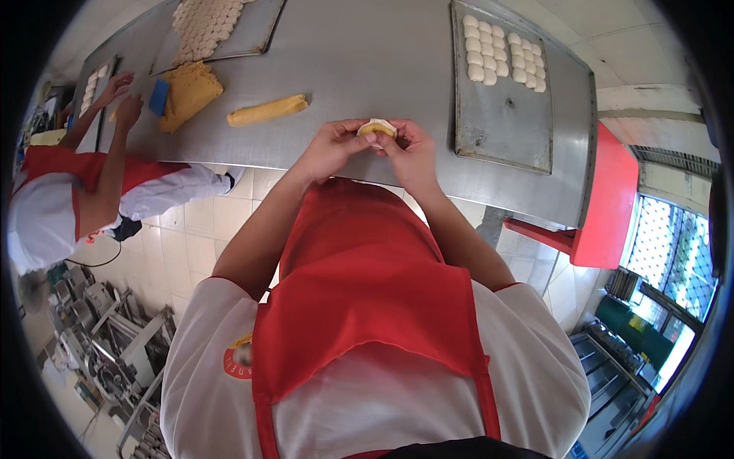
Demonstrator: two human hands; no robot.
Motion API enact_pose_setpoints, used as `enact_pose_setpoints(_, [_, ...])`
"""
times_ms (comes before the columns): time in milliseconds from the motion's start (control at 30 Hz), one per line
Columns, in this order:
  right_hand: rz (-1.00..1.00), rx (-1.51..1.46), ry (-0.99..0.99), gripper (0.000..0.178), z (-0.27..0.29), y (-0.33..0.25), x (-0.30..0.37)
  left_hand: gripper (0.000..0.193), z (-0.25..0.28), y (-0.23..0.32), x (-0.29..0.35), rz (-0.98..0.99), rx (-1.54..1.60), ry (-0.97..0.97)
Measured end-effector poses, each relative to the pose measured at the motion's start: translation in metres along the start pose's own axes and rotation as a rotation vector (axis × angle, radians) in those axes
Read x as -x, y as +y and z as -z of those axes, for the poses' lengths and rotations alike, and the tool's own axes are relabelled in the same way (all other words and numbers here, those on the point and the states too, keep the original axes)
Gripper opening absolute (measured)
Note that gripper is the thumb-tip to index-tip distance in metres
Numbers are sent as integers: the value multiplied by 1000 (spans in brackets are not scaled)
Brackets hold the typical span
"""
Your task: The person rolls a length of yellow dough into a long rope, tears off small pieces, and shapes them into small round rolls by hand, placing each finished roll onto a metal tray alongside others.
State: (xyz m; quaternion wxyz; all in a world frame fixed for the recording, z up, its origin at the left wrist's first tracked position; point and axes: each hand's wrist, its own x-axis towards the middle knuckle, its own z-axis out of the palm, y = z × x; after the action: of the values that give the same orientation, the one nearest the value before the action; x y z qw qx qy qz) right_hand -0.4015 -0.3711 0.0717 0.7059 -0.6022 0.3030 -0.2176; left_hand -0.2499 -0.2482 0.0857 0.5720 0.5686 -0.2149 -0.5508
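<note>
Between both hands, just over the near edge of the steel table, I hold a small round of white dough (pixel 373 122) with yellow filling (pixel 376 131) showing in its middle. My left hand (pixel 339 145) pinches its left side, thumb on the filling. The right side is gripped by my right hand (pixel 410 147), its thumb also pressed inward. A log of yellow filling (pixel 267 110) lies on the table left of my hands. To the right, a metal tray (pixel 505 126) carries rows of smooth white dough balls (pixel 483 47).
At the far left stands a co-worker (pixel 84 176) in a red apron, hands over another tray. Near them lie a yellow filling mass (pixel 187 93) and a blue scraper (pixel 159 97). Many dough pieces (pixel 202 29) cover a tray at the back. Machinery (pixel 107 329) stands lower left.
</note>
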Motion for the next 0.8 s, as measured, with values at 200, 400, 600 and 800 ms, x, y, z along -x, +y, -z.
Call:
enact_pose_setpoints(200, [-76,85,-30,35,-6,-23,6,33,6,0,-8,-237,-286,68])
enact_pose_setpoints(400, [212,750,45,34,-5,-31,9,31,4,-8,-22,-222,-151,34])
enact_pose_setpoints(600, [364,713,55,23,-9,-49,5,34,14,22,-28,-48,-25,-143])
enact_pose_setpoints(800, [150,352,66,23,11,-9,-16,33,23,13,-36,-383,-491,-121])
